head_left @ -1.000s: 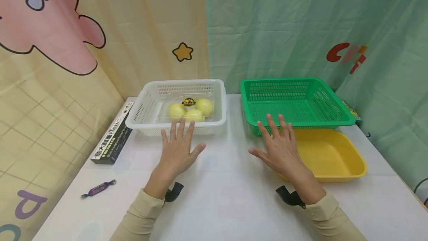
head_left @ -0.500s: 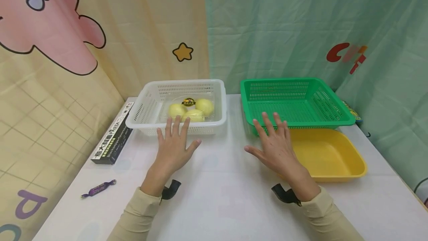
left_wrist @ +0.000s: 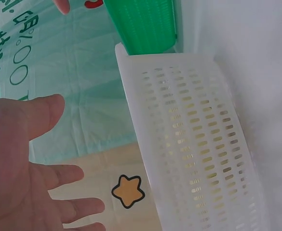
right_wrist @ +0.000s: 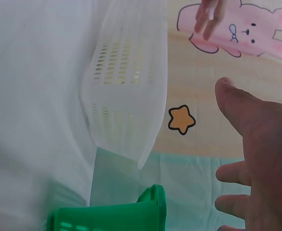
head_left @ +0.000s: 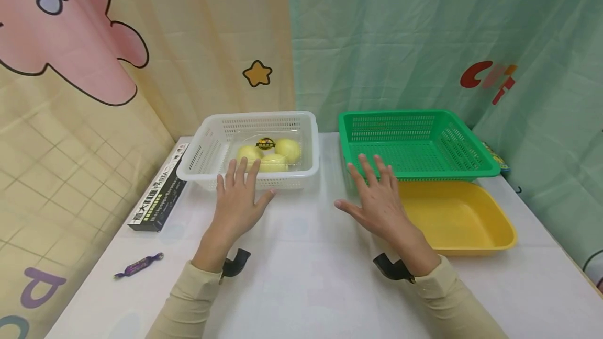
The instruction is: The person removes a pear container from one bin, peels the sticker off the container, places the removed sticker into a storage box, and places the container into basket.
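My left hand [head_left: 236, 205] is spread palm down above the table in front of the white basket [head_left: 198, 176], its fingertips overlapping the basket's near rim in the head view. Inside that basket sits a clear plastic box with several yellow round fruits [head_left: 287, 149] and a dark label. My right hand [head_left: 380, 205], fingers also spread, hovers before the green basket [head_left: 346, 135] and overlaps the left end of the yellow tub [head_left: 464, 216]. Neither hand holds anything. The left wrist view shows the white basket's slotted wall [left_wrist: 194, 125] beside the left hand's fingers.
A black and white pasta box [head_left: 160, 192] lies along the table's left edge. Closer to me is a purple wrapped candy [head_left: 138, 265]. Behind the green basket's right side peeks a small colourful packet [head_left: 497, 157]. Printed curtains [head_left: 405, 35] enclose the back and sides.
Both hands have drifted a little to the left and slightly toward the baskets, fingers still spread. The baskets, tub, pasta box and candy stay where they were.
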A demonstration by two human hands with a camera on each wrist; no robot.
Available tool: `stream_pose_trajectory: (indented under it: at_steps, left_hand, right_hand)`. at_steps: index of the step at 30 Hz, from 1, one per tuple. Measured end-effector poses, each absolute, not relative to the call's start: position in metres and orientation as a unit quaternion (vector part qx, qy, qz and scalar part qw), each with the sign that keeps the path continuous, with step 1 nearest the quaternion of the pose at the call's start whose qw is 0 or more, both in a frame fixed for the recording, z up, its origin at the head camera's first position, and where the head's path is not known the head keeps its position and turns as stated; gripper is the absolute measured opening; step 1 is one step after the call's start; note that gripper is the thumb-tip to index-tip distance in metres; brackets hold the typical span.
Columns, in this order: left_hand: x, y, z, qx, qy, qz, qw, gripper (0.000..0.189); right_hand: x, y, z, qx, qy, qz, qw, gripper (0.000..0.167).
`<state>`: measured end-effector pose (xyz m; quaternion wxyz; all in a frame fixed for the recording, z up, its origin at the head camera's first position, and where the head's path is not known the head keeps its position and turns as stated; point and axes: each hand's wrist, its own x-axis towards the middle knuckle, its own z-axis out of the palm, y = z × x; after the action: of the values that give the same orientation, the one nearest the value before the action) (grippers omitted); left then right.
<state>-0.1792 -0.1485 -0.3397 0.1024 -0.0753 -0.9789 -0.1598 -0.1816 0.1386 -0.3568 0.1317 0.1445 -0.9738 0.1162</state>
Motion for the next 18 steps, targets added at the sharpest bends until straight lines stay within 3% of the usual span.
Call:
stream_pose_trajectory:
  at_steps: [18]
  left_hand:
    - [-0.188,-0.162,-0.332,-0.076,-0.964,-0.213,0.144,0.068]
  right_hand:
    - [-0.196,0.116,-0.354,0.169,-0.957,0.185,0.145,0.079]
